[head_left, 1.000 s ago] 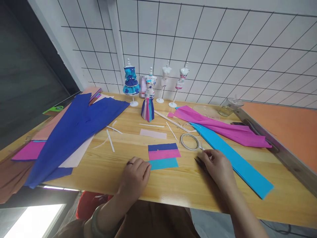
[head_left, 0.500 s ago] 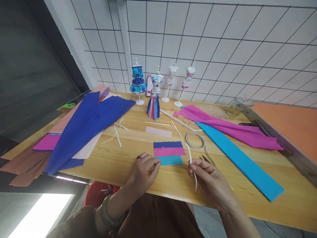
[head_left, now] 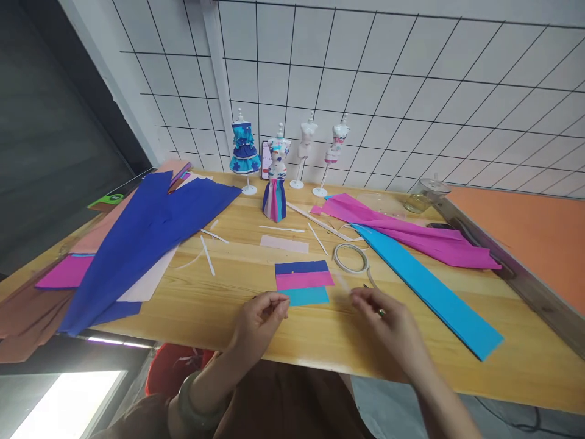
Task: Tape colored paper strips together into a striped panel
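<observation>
Compared with half a second ago, the right hand [head_left: 395, 326] has drawn a little to the right, away from the coloured pieces, and the narrow white strip [head_left: 343, 282] at its fingertips has gone from sharp to a pale streak. Thumb and forefinger there are pinched together on the strip's near end. The left hand [head_left: 258, 323] rests by the left end of the cyan rectangle [head_left: 308, 296], fingers curled in and almost meeting the thumb; I cannot tell whether they grip anything. Just beyond the cyan rectangle lie the pink band [head_left: 305, 280] and the navy band [head_left: 301, 267], edge to edge, between the two hands. A thin roll of tape [head_left: 336, 259] lies flat beyond the right hand, its loose tail curving down towards that hand.

Farther back, a phone [head_left: 265, 171] stands partly behind a miniature dress form [head_left: 276, 149] in a striped skirt; numerals show on its screen, too small to read fully. On the far left, a bright green item [head_left: 111, 199] bears a dark mark, with no lettering legible at this size.
</observation>
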`<state>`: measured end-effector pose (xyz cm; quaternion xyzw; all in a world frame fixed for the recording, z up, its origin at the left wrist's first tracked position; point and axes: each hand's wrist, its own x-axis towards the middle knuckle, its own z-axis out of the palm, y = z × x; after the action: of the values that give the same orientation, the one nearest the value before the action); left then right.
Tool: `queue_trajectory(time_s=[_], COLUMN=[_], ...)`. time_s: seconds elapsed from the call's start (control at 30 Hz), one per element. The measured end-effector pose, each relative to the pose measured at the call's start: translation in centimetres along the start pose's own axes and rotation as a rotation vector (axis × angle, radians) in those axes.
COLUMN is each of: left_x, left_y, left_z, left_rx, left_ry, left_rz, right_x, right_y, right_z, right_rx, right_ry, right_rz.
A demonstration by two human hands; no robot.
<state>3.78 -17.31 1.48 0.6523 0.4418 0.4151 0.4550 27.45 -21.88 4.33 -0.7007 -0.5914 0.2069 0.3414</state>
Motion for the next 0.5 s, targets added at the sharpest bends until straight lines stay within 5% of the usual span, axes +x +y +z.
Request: queue_trajectory(time_s=[0.13,0.27,0.5], left_x=[0.0,0.1,0.0], left_y=[-0.7,-0.7,-0.3], left_z=[0.0,0.2,0.1], left_rx=[-0.03,-0.016,0.013], left_ry=[0.023,0.032,0.032], left_rz=[-0.017,-0.002,0.021], right_x=[2.2,2.8,5.0], right_y=[4.4,6.7,7.3], right_z=[-3.2,-3.9,-3.8], right_rx=[-0.383,-0.651,-0.726], right_ry=[0.256,0.207,0.259], right_rz=[0.129,0.101,-0.143])
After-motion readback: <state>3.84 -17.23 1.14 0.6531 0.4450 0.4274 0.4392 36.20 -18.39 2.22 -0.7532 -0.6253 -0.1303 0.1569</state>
